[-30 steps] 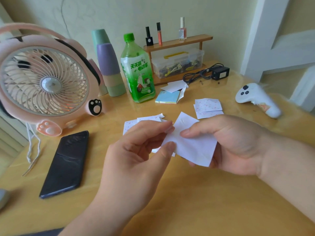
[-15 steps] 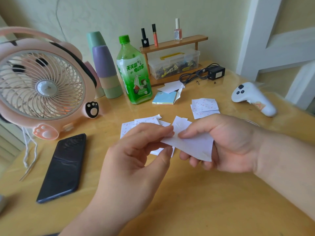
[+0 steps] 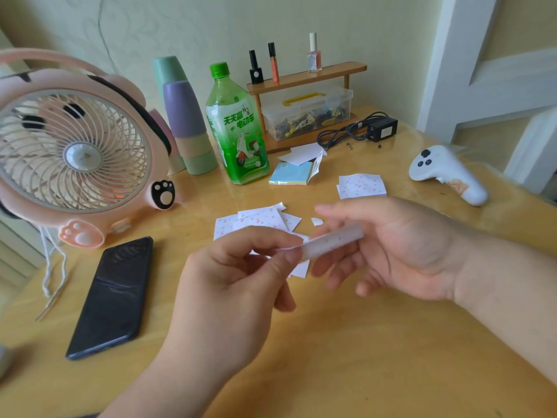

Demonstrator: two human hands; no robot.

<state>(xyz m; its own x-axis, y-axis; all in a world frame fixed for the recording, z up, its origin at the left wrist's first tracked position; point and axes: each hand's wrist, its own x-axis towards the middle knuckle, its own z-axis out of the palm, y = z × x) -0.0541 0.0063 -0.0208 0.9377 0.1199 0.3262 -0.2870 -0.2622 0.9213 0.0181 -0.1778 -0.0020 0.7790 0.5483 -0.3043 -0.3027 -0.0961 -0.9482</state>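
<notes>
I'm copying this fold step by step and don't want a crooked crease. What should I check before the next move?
1. Left hand pinches the paper at its near end: ok.
2. Right hand holds the paper's other end: ok.
3. Paper edges lined up: cannot tell, the paper is blurred.
4. Paper held up off the table: ok.
5. Spare squares lying on the table behind the hands, within reach: ok.
</notes>
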